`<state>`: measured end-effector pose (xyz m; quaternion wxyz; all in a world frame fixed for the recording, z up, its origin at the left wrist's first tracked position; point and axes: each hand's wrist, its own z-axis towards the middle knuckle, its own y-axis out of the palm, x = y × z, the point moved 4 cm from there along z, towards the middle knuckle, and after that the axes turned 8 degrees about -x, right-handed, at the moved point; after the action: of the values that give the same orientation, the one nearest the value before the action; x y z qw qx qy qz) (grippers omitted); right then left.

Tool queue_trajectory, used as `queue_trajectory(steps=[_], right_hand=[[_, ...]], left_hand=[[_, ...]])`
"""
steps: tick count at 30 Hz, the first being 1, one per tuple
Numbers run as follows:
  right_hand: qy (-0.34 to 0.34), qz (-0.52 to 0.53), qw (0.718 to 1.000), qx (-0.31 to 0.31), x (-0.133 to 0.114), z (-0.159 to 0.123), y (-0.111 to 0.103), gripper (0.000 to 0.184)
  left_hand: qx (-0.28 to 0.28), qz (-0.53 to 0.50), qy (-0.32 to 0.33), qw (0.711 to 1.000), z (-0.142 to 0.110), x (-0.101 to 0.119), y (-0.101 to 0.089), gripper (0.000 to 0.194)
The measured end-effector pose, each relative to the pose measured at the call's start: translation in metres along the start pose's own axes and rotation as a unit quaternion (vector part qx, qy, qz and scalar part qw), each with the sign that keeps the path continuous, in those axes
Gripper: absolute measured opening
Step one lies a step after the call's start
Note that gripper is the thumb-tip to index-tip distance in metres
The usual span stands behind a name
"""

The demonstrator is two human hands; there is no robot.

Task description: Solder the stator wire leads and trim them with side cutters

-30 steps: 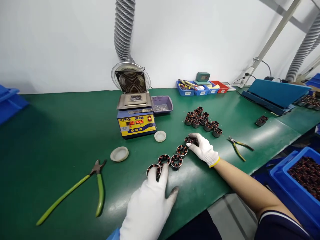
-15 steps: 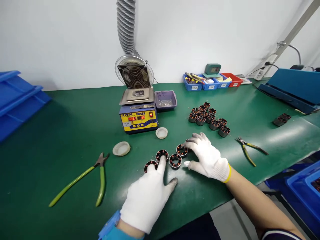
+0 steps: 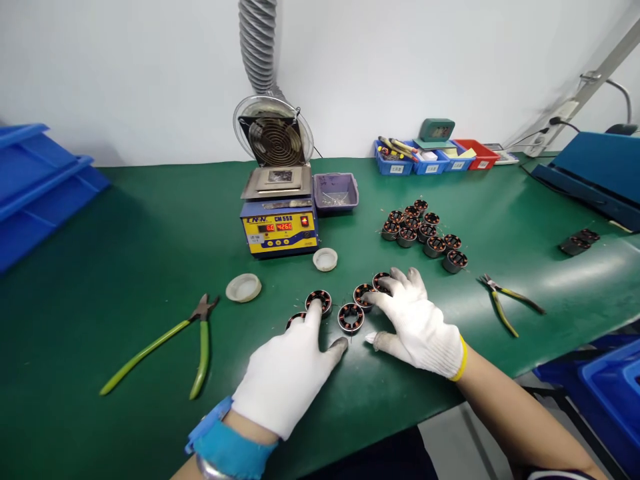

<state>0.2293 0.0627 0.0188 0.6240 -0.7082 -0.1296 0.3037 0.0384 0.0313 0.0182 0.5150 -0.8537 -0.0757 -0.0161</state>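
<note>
My left hand [image 3: 290,370], in a white glove with grey fingertips, lies palm down with its fingers apart. One fingertip presses on a motor stator [image 3: 319,293], a round dark ring with copper windings. A second stator [image 3: 296,320] is partly hidden under the fingers. My right hand [image 3: 420,327], gloved likewise, spreads its fingers over another stator [image 3: 361,293] and a farther one [image 3: 381,278], touching both. A nearer stator [image 3: 351,319] stands between the two hands, its centre hole facing up.
Behind the hands are a solder pot [image 3: 280,230], a purple tray [image 3: 336,193] and white lids [image 3: 243,288]. More stators [image 3: 427,232] stand in a group behind the right hand. Green-handled cutters [image 3: 203,327] lie left, small pliers [image 3: 500,303] right. Blue bins [image 3: 45,187] stand far left.
My left hand has slid slightly left with the stator under its fingertip, widening the gap to the middle stator. My right fingers have shifted a little on the right stators. The view has shifted slightly.
</note>
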Motion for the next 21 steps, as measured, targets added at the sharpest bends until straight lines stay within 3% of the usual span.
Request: queue_trajectory(steps=[7, 12, 17, 21], right_hand=[[0.014, 0.009, 1.000, -0.025, -0.006, 0.004, 0.006, 0.072], [-0.015, 0.042, 0.997, -0.065, -0.002, 0.001, 0.005, 0.077], [-0.032, 0.076, 0.995, -0.048, 0.002, 0.003, 0.002, 0.062], [-0.028, 0.070, 0.997, -0.005, 0.008, 0.007, 0.009, 0.052]], left_hand=[[0.002, 0.000, 0.021, 1.000, 0.004, -0.004, -0.004, 0.054], [-0.009, -0.024, 0.037, 0.999, -0.002, -0.025, -0.005, 0.047], [-0.032, -0.031, 0.057, 0.997, -0.010, -0.054, -0.001, 0.036], [-0.006, -0.034, 0.098, 0.995, -0.010, -0.061, 0.003, 0.024]])
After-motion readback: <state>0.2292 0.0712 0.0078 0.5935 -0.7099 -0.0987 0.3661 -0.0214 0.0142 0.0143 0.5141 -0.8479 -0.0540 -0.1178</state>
